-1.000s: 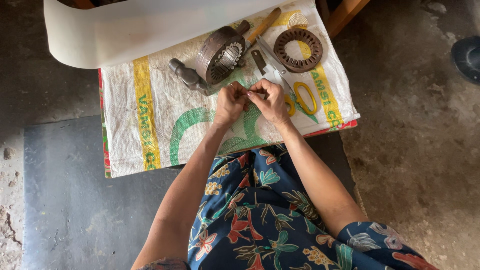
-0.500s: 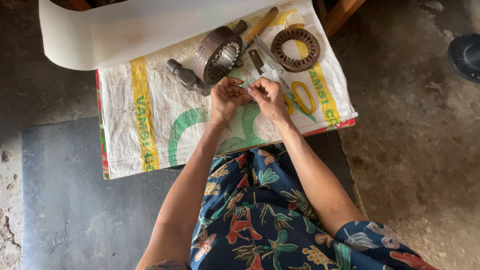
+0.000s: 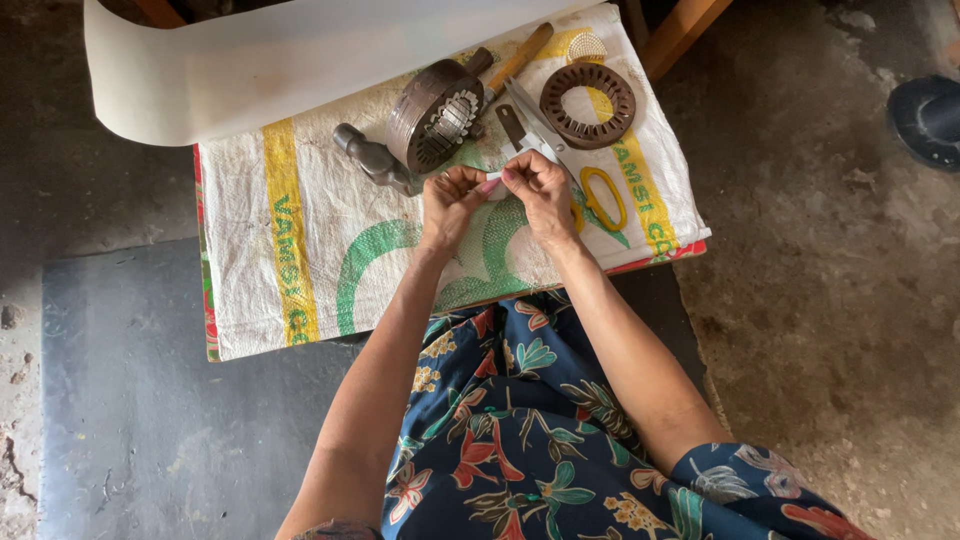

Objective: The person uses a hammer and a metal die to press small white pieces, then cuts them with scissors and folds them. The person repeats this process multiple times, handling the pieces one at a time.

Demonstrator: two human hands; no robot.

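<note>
Presently both hands, left (image 3: 452, 203) and right (image 3: 538, 187), pinch a white strip (image 3: 494, 176) over the sack (image 3: 300, 250); folding appears underway, needing an even crease.

A small, rough motor-repair workshop: a low desk (image 3: 240, 250) covered with a woven sack stands on a stained concrete floor (image 3: 830, 300), carrying a hammer (image 3: 375, 160), a motor stator (image 3: 435, 115), a slotted lamination ring (image 3: 587, 104) and a wide roll of white insulating paper (image 3: 290, 65).

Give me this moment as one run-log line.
left hand: pinching small white strip | right hand: pinching same strip | nearby: hammer, round metal stator, toothed ring, yellow-handled scissors | surface: woven sack
</note>
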